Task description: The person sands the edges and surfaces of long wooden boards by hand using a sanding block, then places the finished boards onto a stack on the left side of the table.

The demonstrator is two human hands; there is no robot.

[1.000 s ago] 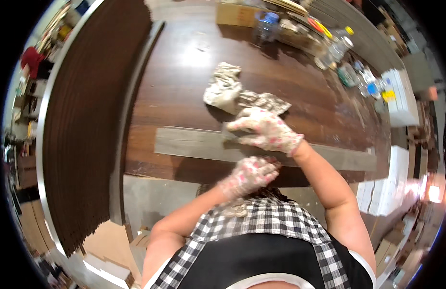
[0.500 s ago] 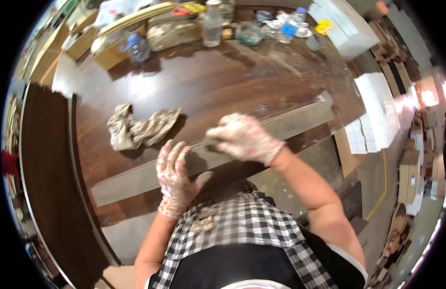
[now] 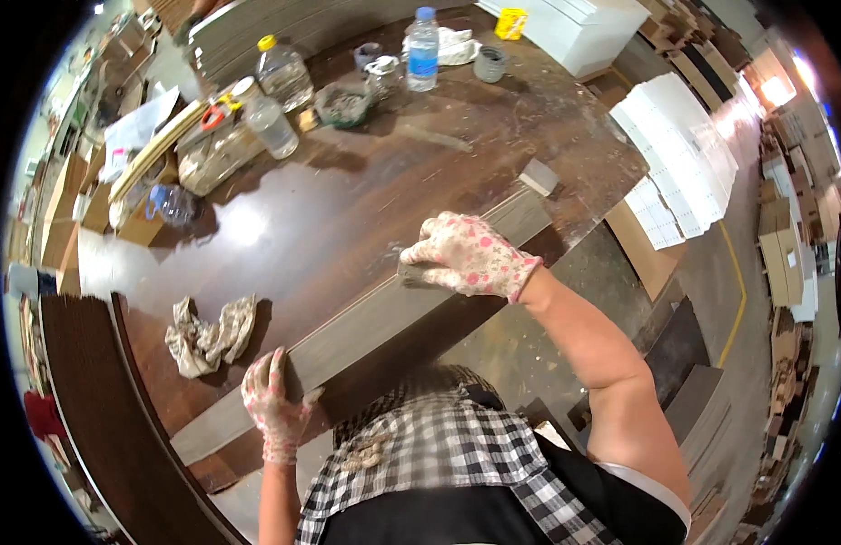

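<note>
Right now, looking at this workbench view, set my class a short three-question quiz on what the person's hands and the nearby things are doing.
1. True or false: both gloved hands touch the long grey plank.
2. Which thing lies nearest the left hand? A) the crumpled rag B) the blue-capped bottle C) the white stack of boards
3. Fill in: the right hand presses a small ____ onto the plank.

Key
1. True: the left hand grips the plank's near edge, and the right hand bears down on it further along.
2. A: the rag lies on the dark tabletop just beyond the left hand.
3. Block, mostly hidden under the glove.
</note>
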